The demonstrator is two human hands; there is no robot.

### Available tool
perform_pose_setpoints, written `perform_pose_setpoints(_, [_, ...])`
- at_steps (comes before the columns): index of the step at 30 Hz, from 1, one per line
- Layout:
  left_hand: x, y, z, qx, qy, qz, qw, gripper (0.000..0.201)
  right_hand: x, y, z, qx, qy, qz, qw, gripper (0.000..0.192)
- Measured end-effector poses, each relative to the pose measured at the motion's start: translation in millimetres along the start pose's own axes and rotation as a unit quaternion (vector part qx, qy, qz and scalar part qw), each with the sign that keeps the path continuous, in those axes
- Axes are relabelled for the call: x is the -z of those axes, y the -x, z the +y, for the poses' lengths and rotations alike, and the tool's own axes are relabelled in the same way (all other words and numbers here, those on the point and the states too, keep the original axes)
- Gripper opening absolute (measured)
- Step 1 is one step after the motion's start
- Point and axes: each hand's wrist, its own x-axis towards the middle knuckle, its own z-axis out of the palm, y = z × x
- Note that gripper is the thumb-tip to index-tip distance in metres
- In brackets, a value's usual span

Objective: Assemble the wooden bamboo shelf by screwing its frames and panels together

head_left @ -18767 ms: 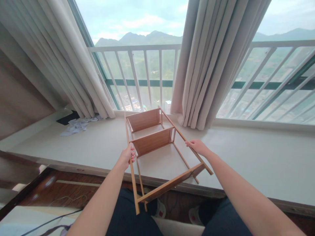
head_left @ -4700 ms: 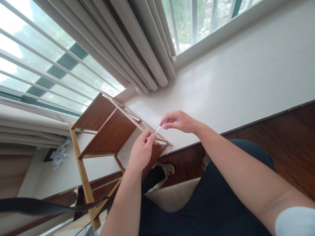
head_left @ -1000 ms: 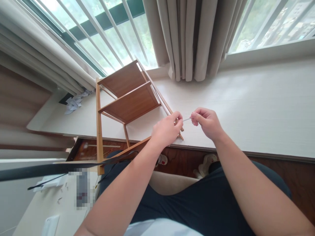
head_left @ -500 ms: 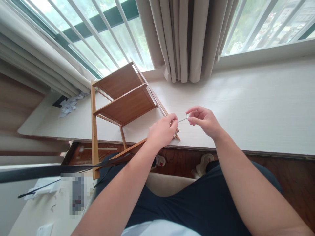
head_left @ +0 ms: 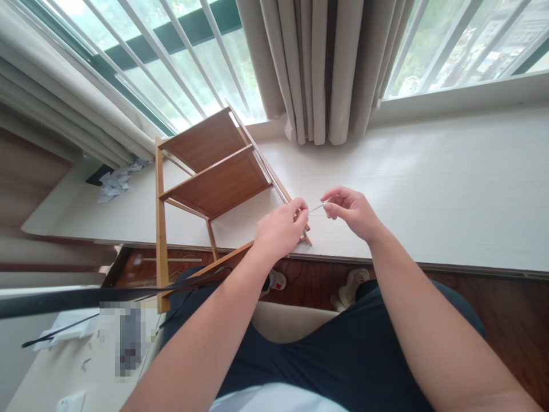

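Note:
A wooden shelf rack (head_left: pixel 214 182) with two brown panels lies tilted on the white window ledge, its near parts reaching over the ledge's edge. My left hand (head_left: pixel 283 226) is closed around the right-hand end of its frame, fingertips pinched near a joint that the hand hides. Between my hands runs a thin metal hex key (head_left: pixel 316 207). Its outer end is pinched between the thumb and fingers of my right hand (head_left: pixel 349 212), while the inner tip disappears at my left fingertips.
The white ledge (head_left: pixel 450 189) stretches off to the right. Scraps of paper (head_left: pixel 114 184) lie at its left end. A grey curtain (head_left: pixel 317 74) hangs behind the rack. At lower left, a pale table (head_left: pixel 47 377) holds small items and a blurred-out object. A black strap (head_left: pixel 86 302) crosses there.
The hex key's bent end, visible between my right fingers before, is now mostly covered by them. My right hand has shifted slightly left; the whole view has drifted a little.

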Motion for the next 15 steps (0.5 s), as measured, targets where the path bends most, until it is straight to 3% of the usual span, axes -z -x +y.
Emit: perform_pose_setpoints(15, [-1.7,0.6,0.2,-0.006,-0.016,0.012,1.000,0.021,-6.4,-0.3,0.1,-0.002,-0.006,0.013,1.000,0.041])
